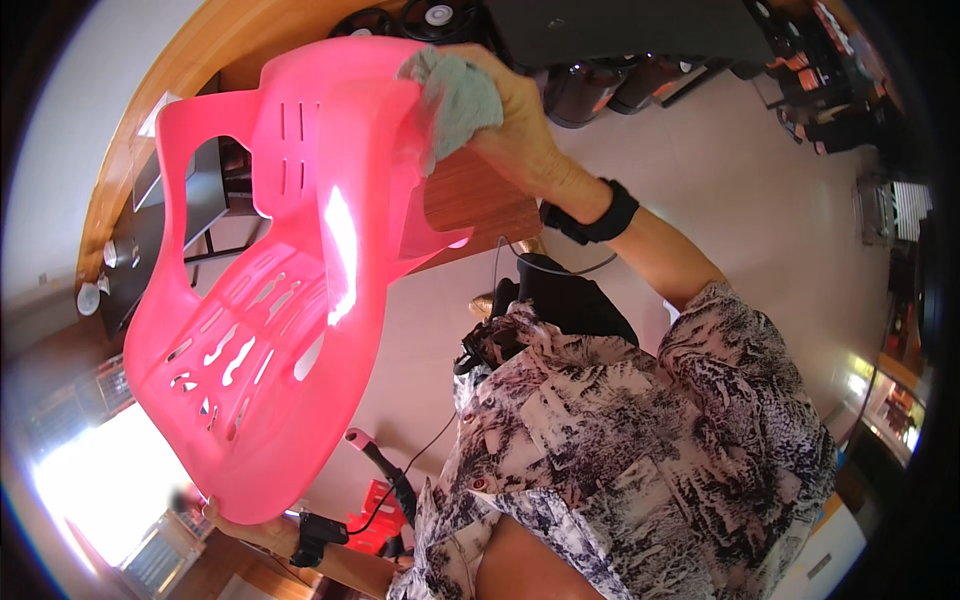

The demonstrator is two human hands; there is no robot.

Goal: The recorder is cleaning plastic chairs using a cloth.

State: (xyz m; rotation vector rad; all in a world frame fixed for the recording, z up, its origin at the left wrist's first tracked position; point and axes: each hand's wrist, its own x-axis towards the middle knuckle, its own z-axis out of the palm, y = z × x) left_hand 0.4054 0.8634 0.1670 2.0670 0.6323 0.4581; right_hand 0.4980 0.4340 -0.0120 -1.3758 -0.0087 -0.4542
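Observation:
A large pink plastic seat shell with slotted openings is held up at a tilt, left of my torso. My right hand is closed around a crumpled grey-green cloth, which lies against the shell's upper right edge. At the opposite, lower end, my left hand grips the rim with its thumb showing; the shell partly hides its fingers. Both wrists wear black bands, and the left one carries a small black device.
Behind the shell stands a brown wooden table. Black wheels and a dark tabletop are at the top. Red plastic parts and a pink-tipped black handle are below. A thin cable hangs near my body.

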